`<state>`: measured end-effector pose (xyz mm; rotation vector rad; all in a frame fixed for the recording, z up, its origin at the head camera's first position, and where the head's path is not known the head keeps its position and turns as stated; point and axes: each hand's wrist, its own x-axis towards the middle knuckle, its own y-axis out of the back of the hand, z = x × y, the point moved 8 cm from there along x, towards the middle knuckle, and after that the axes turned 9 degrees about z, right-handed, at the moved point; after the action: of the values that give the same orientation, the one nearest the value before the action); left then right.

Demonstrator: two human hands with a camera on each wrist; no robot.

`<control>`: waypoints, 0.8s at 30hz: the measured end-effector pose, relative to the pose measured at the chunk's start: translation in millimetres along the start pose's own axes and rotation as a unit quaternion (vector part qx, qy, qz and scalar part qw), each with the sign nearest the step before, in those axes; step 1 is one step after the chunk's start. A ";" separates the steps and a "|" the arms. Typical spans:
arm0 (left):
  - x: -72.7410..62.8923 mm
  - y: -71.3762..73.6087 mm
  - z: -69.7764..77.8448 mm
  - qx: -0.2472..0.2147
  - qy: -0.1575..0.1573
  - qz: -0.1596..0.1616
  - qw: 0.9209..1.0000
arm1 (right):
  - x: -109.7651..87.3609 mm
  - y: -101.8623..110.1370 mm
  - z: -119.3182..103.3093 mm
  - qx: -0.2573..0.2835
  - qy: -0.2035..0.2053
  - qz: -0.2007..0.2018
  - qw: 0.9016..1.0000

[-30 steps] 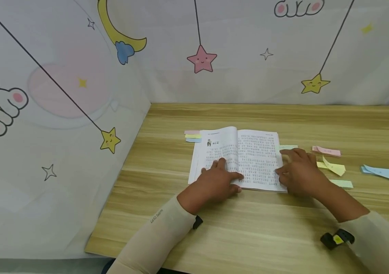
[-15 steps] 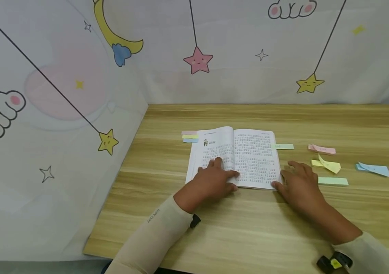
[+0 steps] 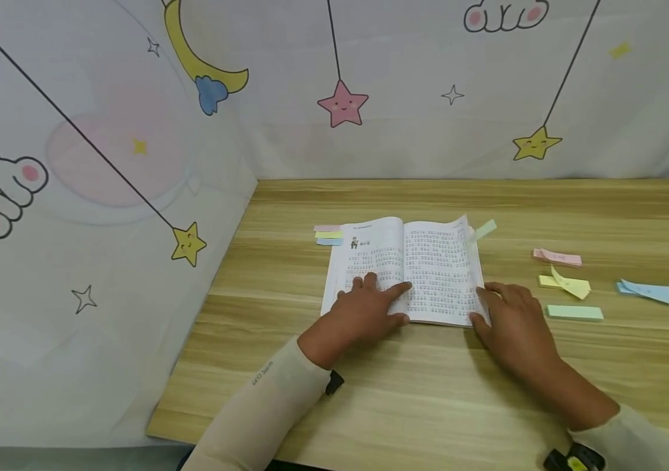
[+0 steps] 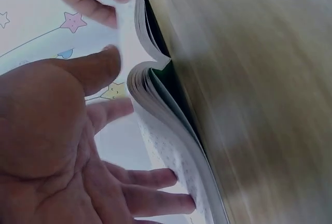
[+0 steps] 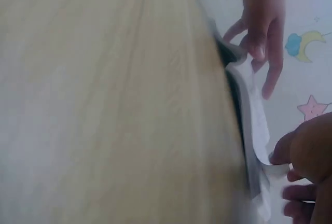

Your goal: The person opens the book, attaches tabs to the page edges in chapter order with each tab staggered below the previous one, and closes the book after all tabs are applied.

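An open book (image 3: pixel 437 261) with printed pages lies on the table. My left hand (image 3: pixel 361 317) rests on it with fingers spread, over the lower left page and the gutter. In the left wrist view its fingertips (image 4: pixel 181 202) press the page. My right hand (image 3: pixel 517 327) pinches the outer edge of the right-hand page (image 5: pixel 264 146) between thumb and fingers. That page bends up, its far corner raised, and a green sticky tab (image 3: pixel 485 229) on its edge tilts upward with it. Pink, yellow and blue sticky tabs (image 3: pixel 328 234) stick out from the book's left edge.
Right of the book lie small pads of sticky notes: pink (image 3: pixel 557 258), yellow (image 3: pixel 570 284), green (image 3: pixel 575 313) and blue (image 3: pixel 647 291). The wooden table (image 3: pixel 429 405) meets a cartoon-printed backdrop (image 3: pixel 405 131) at its back and left.
My right hand has moved from the green tab down to the page's lower right edge and now pinches it. The page's outer edge has lifted, tilting the tab. My left hand stays on the book.
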<state>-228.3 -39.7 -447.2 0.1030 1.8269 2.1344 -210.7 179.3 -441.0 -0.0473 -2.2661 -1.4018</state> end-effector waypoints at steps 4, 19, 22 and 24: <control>2.3 7.8 -1.4 -0.018 0.012 0.057 0.998 | 3.5 1.0 -10.1 0.062 -0.020 -0.022 0.998; -0.8 24.9 26.5 -0.029 -0.180 0.171 0.968 | 30.0 -11.6 -41.4 0.127 -0.001 0.002 0.992; 0.1 27.2 25.4 -0.055 -0.173 0.180 0.967 | 32.2 -16.4 -41.8 0.136 0.002 0.001 0.991; 1.0 29.4 24.2 -0.076 -0.168 0.189 0.965 | 32.5 -18.7 -42.1 0.141 0.009 0.001 0.990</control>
<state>-228.8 -20.2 -414.6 0.7824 1.5329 2.3169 -228.9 127.5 -427.9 0.0539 -2.4250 -1.0628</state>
